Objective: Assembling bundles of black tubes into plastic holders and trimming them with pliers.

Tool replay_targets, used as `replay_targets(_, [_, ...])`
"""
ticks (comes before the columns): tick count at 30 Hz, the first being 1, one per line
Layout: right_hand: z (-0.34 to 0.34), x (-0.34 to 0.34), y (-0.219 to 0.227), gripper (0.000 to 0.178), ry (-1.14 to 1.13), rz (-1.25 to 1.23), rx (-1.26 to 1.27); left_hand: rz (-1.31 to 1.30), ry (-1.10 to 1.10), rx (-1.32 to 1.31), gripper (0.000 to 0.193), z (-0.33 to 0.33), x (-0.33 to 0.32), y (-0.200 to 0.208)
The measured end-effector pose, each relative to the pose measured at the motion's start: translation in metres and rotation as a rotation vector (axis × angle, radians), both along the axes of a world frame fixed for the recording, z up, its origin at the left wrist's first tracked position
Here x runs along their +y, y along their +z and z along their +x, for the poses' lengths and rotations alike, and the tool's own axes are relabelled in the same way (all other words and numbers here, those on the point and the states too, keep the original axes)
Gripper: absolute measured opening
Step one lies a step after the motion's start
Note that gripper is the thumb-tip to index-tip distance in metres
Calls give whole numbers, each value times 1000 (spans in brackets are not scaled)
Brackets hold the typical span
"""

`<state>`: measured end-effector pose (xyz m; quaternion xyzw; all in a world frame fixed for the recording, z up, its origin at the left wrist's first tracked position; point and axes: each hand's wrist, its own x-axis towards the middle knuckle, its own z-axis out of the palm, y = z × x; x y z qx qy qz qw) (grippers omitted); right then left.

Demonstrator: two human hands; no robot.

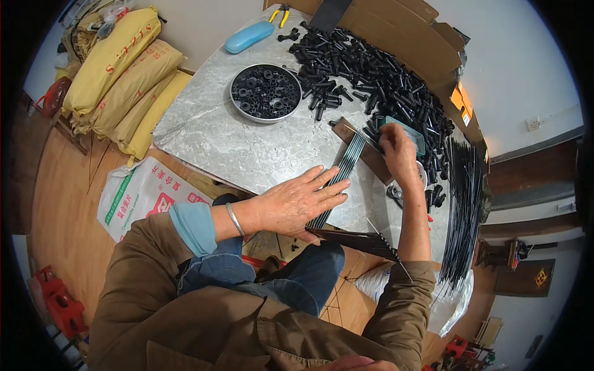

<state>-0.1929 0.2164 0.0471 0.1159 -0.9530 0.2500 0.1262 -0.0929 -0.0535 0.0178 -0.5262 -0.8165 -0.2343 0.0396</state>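
My left hand (303, 199) lies flat, fingers spread, across a row of thin dark rods (351, 157) side by side at the table's near edge. The rods' far ends rest by a brown wooden block (370, 157). At those ends my right hand (397, 154) has its fingers bent and pressed together. Whatever it pinches is hidden by the fingers. Just beyond it sits a green plastic tray (409, 133), partly covered by the hand. A dark board (352, 238) juts from the near edge below the rods.
A round bowl of small black rings (266, 93) stands left on the marble-patterned table (198, 133). Black plastic tube-like parts (371, 68) heap at the back against cardboard (402, 37). A blue case (249, 37) and yellow-handled pliers (281, 15) lie far left. Long black rods (461, 210) hang over the right edge.
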Motion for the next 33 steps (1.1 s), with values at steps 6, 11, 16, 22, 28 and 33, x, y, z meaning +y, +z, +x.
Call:
replay_targets(6, [13,6,10,22,-72,-125,57,11,3,-9,97,3,-3,-5])
replay_targets(11, [12,-5,10,17,-66,237,-33,5,6,3,97,2,-1,-4])
replay_targets(16, [3,-17,11,18,-81,284,-63,11,9,6,97,2,-2,-2])
replay_targets(22, [10,-8,14,18,-72,249,-118,13,1,-6,96,2,-3,-2])
replay_targets(28, [4,-20,10,18,-48,202,-46,6,7,7,97,3,-3,-3])
replay_targets(33, [31,-40,26,28,-18,392,449,14,-4,16,96,3,-2,-4])
